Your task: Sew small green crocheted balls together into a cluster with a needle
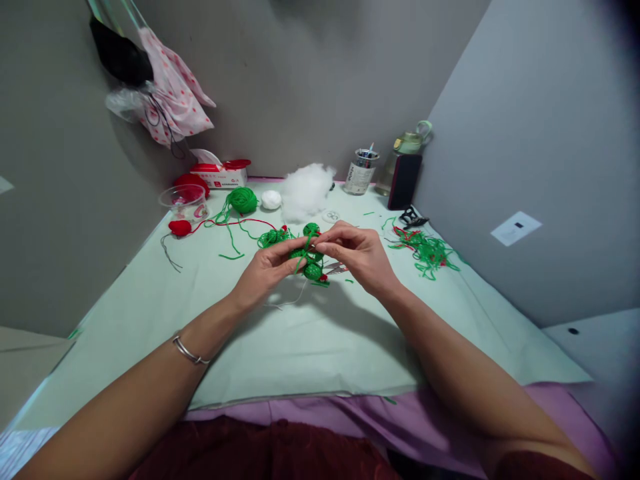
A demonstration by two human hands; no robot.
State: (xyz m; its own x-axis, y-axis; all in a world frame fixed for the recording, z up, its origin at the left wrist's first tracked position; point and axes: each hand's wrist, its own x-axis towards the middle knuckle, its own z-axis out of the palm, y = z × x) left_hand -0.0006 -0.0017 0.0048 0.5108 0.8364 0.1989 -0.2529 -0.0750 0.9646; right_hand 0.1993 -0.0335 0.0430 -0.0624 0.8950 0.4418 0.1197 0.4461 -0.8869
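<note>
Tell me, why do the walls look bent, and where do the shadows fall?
Head view: the wide lens bows the walls and stretches both forearms at the bottom edge; the right corners darken and blur. Light from above casts a soft shadow on the cloth under the left hand and right hand. The green yarn piece between them is small, its detail unclear.

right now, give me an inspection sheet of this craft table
surface: pale green cloth over the table, creased, laid on a purple sheet.
job's things: green crocheted pieces held between both hands; green yarn ball behind them.
clutter: green yarn scraps at right, white stuffing, red yarn piece, clear plastic cup, tissue box, pen jar, bottle.
grips: left hand and right hand both pinch the green work.
cables: nothing seen; only loose yarn strands.
surroundings: grey walls; pink cloth hanging at upper left.
</note>
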